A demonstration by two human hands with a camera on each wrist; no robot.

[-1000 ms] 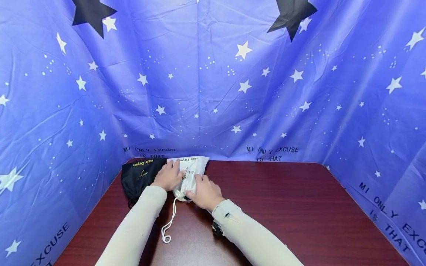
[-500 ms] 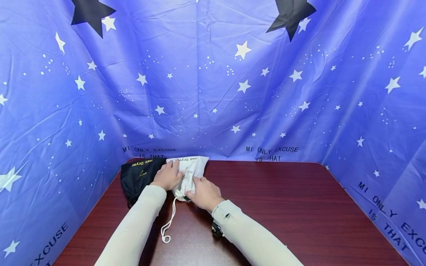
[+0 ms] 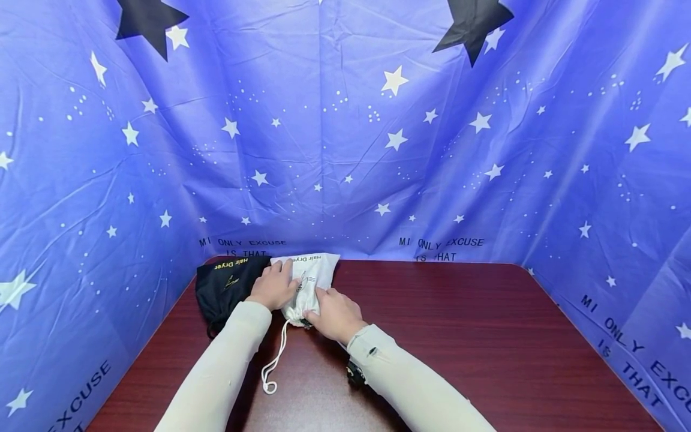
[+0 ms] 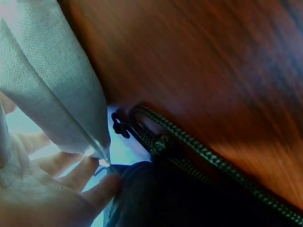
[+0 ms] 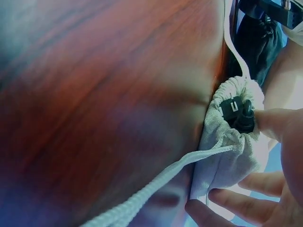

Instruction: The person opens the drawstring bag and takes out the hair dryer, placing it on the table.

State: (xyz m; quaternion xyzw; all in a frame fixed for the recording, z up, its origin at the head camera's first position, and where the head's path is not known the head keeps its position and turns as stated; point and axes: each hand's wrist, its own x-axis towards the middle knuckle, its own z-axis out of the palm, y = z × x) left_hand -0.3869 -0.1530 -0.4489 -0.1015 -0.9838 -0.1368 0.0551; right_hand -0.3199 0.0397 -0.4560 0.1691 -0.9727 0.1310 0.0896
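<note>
A white drawstring bag (image 3: 309, 295) printed "Hair Dryer" lies near the table's back edge. My left hand (image 3: 274, 285) rests on its left side, and in the left wrist view the extended fingers (image 4: 78, 177) touch the white cloth and reach the black bag. On the right side, my right hand (image 3: 339, 314) lies against the white bag, its thumb near the gathered mouth. In the right wrist view its other fingers (image 5: 246, 204) stretch along the bag's side. A black plug-like piece (image 5: 232, 109) shows in the mouth. The bag's other contents are hidden.
A black "Hair Dryer" drawstring bag (image 3: 218, 295) lies directly left of the white one. A looped white cord (image 3: 278, 355) trails forward over the reddish-brown table (image 3: 459, 330). Blue star-printed cloth (image 3: 351, 150) stands around the table's back and sides.
Both hands stay on the white bag. My right hand has shifted very slightly to the right. The bags lie practically where they were.
</note>
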